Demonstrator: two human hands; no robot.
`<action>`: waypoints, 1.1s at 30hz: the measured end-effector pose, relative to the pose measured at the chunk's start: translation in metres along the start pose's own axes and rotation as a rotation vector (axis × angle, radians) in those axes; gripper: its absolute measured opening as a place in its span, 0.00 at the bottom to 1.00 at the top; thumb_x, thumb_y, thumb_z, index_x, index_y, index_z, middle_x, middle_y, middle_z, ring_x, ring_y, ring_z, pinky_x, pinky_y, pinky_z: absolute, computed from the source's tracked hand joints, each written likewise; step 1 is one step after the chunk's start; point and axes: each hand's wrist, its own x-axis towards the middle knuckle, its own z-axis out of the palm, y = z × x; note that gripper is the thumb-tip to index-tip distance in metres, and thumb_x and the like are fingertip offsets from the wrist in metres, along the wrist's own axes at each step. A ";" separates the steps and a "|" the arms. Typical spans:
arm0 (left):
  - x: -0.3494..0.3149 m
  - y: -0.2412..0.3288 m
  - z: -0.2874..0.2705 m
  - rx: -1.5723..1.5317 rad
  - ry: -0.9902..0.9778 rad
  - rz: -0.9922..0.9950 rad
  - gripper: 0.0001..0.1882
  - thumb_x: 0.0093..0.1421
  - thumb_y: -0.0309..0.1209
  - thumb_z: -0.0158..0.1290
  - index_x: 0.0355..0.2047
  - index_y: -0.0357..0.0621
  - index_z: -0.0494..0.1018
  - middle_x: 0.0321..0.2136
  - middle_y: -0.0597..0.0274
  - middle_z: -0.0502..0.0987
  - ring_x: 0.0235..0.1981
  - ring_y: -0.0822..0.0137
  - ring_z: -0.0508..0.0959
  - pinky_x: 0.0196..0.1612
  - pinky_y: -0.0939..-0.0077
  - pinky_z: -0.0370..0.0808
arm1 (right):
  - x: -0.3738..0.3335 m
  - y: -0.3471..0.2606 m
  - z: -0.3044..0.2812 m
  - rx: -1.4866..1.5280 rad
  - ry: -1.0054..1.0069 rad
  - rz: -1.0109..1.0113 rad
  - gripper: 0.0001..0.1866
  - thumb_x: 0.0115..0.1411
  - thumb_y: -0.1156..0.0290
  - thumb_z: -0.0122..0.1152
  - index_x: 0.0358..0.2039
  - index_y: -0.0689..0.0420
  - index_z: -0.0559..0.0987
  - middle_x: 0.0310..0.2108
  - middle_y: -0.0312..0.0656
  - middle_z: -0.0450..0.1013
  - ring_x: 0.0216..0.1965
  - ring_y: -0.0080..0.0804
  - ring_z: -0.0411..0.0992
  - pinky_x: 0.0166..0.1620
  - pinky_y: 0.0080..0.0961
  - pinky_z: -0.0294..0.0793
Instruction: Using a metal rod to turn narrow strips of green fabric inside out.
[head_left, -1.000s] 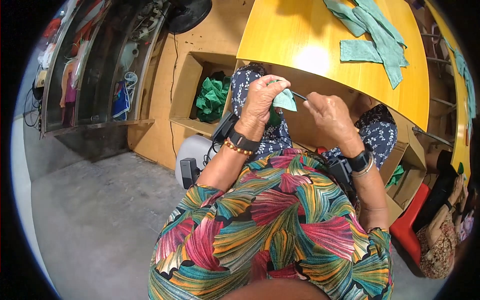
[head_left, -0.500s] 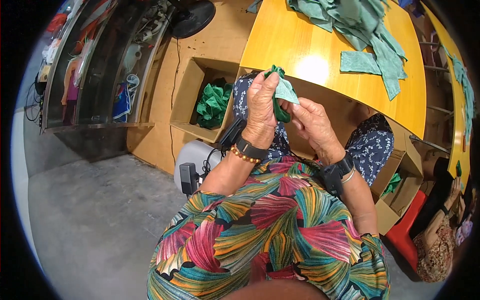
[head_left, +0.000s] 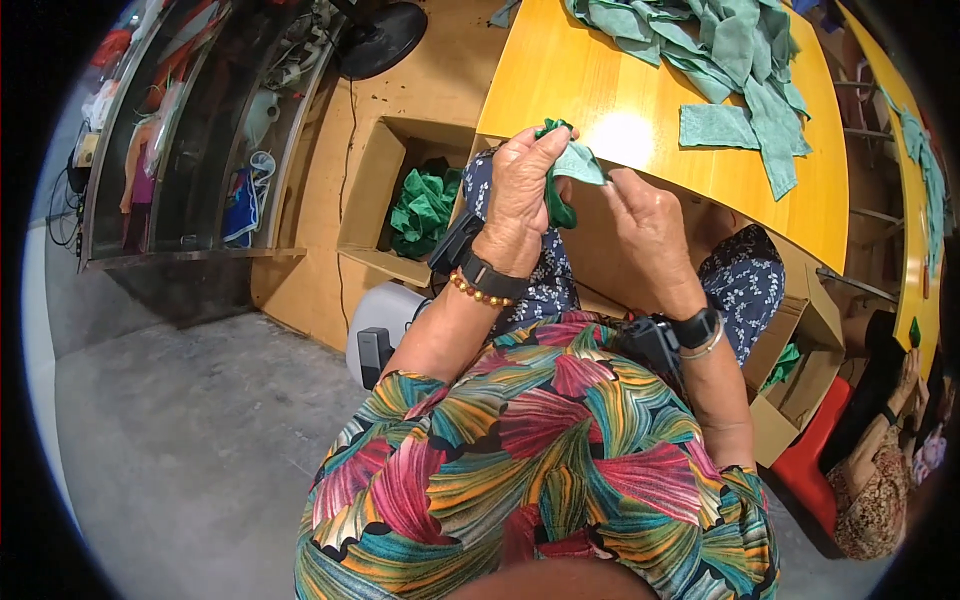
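Holds small two-tone green cloth piece (head_left: pixel 580 164) in left hand (head_left: pixel 519 190), above dark-blue, white-flowered trousers (head_left: pixel 745 290), by near-left corner of glossy yellow wooden worktop (head_left: pixel 545 80). Clamps bunched dark-green part in bent left fingers, judged to serve as anchor. Appears to pinch tip of pale-green flap with thumb and forefinger of right hand (head_left: pixel 655 225); drawn out sideways rather than hanging, so probably under slight tension. Cannot tell about any further item in right palm.

On worktop, beyond both hands: loose heap of pale-green cloth strips (head_left: pixel 735 50), likely parked within reach. Beside left knee: open brown cardboard box (head_left: pixel 385 262), low, probably to contain crumpled dark-green cloths (head_left: pixel 422 210).
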 end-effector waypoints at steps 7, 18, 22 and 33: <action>-0.001 0.008 -0.020 0.090 -0.002 0.056 0.09 0.54 0.29 0.53 0.33 0.37 0.70 0.20 0.64 0.74 0.14 0.77 0.71 0.13 0.88 0.68 | -0.014 0.014 -0.036 0.196 -0.145 0.107 0.10 0.55 0.68 0.52 0.23 0.61 0.70 0.16 0.52 0.62 0.18 0.49 0.63 0.22 0.33 0.61; -0.009 0.005 -0.017 0.070 -0.095 0.035 0.11 0.54 0.27 0.53 0.36 0.34 0.70 0.26 0.61 0.75 0.26 0.74 0.75 0.31 0.83 0.74 | -0.016 0.010 -0.028 0.003 -0.216 0.022 0.11 0.55 0.66 0.52 0.22 0.61 0.69 0.18 0.53 0.66 0.23 0.53 0.66 0.23 0.41 0.61; -0.010 0.004 -0.017 0.118 -0.102 -0.004 0.12 0.54 0.31 0.54 0.35 0.33 0.71 0.22 0.63 0.74 0.17 0.75 0.72 0.21 0.84 0.71 | -0.012 0.009 -0.024 0.045 -0.234 0.011 0.11 0.55 0.66 0.52 0.21 0.60 0.69 0.18 0.52 0.66 0.23 0.53 0.66 0.23 0.40 0.62; -0.005 -0.024 -0.013 0.065 0.082 0.007 0.13 0.55 0.35 0.53 0.35 0.38 0.69 0.12 0.72 0.65 0.09 0.80 0.61 0.10 0.87 0.60 | 0.004 0.013 0.034 0.314 -0.111 0.101 0.10 0.54 0.66 0.52 0.22 0.60 0.71 0.18 0.53 0.67 0.23 0.52 0.68 0.24 0.38 0.65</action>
